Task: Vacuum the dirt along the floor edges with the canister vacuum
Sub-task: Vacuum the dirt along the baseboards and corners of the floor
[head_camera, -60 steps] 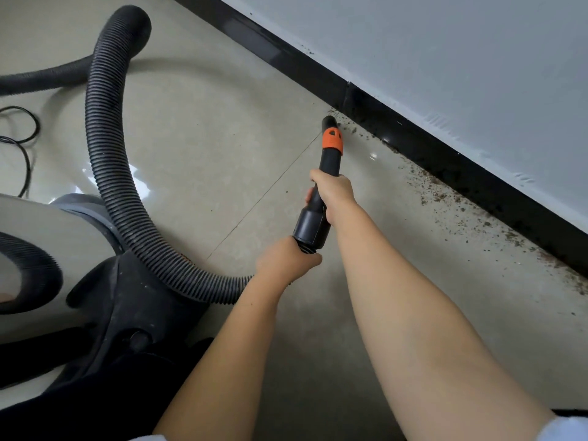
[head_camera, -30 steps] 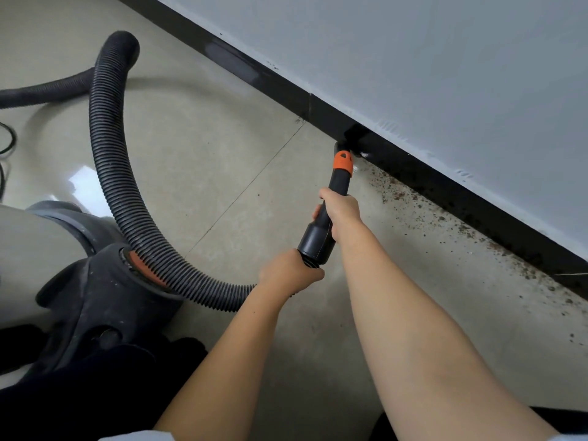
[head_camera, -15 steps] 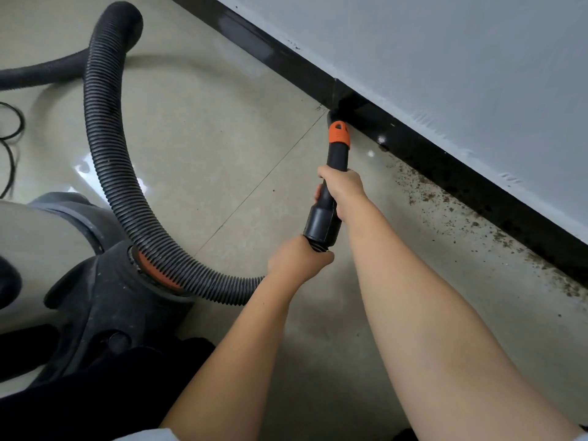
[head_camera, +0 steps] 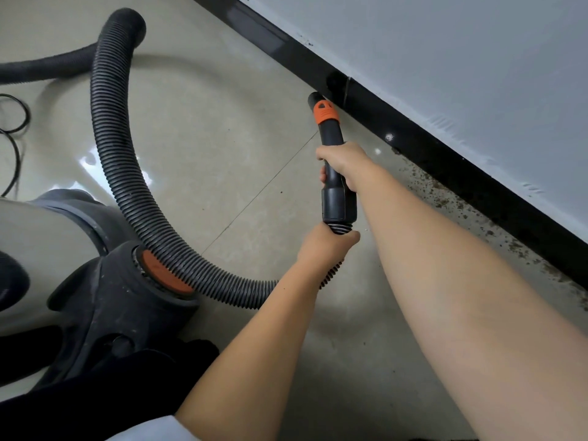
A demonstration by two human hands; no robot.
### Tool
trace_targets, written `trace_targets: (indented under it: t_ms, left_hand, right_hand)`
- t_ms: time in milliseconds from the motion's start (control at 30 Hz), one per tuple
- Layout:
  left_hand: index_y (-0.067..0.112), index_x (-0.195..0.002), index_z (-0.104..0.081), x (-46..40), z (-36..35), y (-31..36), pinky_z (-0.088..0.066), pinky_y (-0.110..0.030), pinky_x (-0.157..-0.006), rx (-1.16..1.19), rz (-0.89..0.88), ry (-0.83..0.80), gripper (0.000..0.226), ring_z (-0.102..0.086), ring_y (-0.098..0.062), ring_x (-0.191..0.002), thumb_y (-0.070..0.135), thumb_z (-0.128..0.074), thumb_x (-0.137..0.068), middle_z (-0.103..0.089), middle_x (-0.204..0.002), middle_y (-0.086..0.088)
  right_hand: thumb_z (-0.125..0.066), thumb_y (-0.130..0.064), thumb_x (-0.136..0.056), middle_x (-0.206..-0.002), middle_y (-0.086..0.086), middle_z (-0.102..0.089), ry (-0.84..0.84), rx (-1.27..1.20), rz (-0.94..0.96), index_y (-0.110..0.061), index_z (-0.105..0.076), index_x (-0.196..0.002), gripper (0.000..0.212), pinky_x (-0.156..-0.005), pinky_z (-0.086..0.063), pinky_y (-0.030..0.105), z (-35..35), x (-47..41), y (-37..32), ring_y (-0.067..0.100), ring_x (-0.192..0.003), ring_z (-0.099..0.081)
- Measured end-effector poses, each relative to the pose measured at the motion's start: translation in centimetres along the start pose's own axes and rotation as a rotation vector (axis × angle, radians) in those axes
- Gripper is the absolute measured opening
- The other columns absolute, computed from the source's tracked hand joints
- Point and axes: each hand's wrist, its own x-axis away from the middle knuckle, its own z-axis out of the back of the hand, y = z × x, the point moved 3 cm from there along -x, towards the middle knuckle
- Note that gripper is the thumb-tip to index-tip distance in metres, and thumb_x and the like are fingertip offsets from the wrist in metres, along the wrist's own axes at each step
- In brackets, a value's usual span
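Observation:
A black vacuum nozzle with an orange collar [head_camera: 325, 113] points at the floor right by the black baseboard [head_camera: 423, 144]. My right hand [head_camera: 342, 160] grips the nozzle's black tube. Just below it, my left hand [head_camera: 327, 246] grips the ribbed black hose [head_camera: 127, 173] where it joins the tube. The hose loops back to the grey canister vacuum [head_camera: 79, 259] at the lower left. Brown dirt specks [head_camera: 445, 198] lie along the baseboard to the right of the nozzle.
A grey-white wall [head_camera: 445, 58] rises above the baseboard. Thin black cable loops [head_camera: 16, 122] lie on the beige tile floor at the far left. A second stretch of hose [head_camera: 41, 68] runs off the left edge.
The nozzle tip stays close to the baseboard and has slid a little left of the baseboard joint. Both hands keep their grip. The floor near the nozzle shows less dirt than two seconds ago.

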Motion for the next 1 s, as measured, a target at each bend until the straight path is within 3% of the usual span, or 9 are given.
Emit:
trace_targets:
  t_ms: [233,400,667,833,1000]
  left_hand:
    - [0.016,-0.088,-0.054,2.3,-2.9,-2.7,-0.050,-0.037,-0.072,0.102,0.037,-0.044,0.023,-0.052,-0.021,-0.068,0.030,-0.060,-0.070,-0.055,-0.073,-0.004]
    - [0.018,-0.085,-0.051,5.7,-5.7,-6.2,-0.042,-0.030,-0.069,0.224,0.097,-0.092,0.014,-0.049,-0.020,-0.070,0.015,-0.063,-0.078,-0.053,-0.076,-0.003]
    - [0.009,-0.107,-0.059,11.1,-9.7,-9.8,-0.044,-0.030,-0.071,0.476,0.160,-0.133,0.030,-0.053,-0.018,-0.077,0.016,-0.067,-0.078,-0.061,-0.088,-0.011]
    - [0.014,-0.096,-0.056,12.3,-10.4,-10.5,-0.041,-0.026,-0.066,0.503,0.184,-0.142,0.021,-0.050,-0.016,-0.072,0.015,-0.065,-0.077,-0.053,-0.079,-0.002]
    - [0.019,-0.080,-0.052,13.2,-11.0,-11.5,-0.040,-0.025,-0.067,0.386,0.166,-0.166,0.014,-0.048,-0.017,-0.070,0.010,-0.062,-0.077,-0.051,-0.072,-0.001]
  right_hand:
    - [-0.056,-0.007,-0.084,-0.062,0.007,-0.051,-0.033,0.048,-0.021,-0.009,-0.048,-0.090,0.010,-0.047,-0.046,0.024,0.2,2.7,3.0,0.017,-0.047,-0.050]
    - [-0.054,-0.007,-0.084,-0.059,0.007,-0.049,-0.105,0.073,-0.023,-0.012,-0.045,-0.085,0.011,-0.047,-0.046,0.025,0.4,6.1,7.6,0.018,-0.045,-0.048]
    - [-0.052,-0.005,-0.085,-0.058,0.007,-0.049,-0.236,0.209,-0.032,-0.014,-0.042,-0.082,0.014,-0.047,-0.044,0.026,-0.6,11.5,11.6,0.018,-0.043,-0.046]
    - [-0.052,-0.005,-0.085,-0.057,0.007,-0.049,-0.214,0.222,-0.034,-0.014,-0.043,-0.082,0.013,-0.046,-0.044,0.026,-0.2,12.8,12.4,0.018,-0.043,-0.046]
    - [-0.053,-0.004,-0.085,-0.058,0.009,-0.048,-0.052,0.096,-0.056,-0.012,-0.044,-0.081,0.013,-0.046,-0.043,0.026,1.6,14.1,14.5,0.020,-0.044,-0.046]
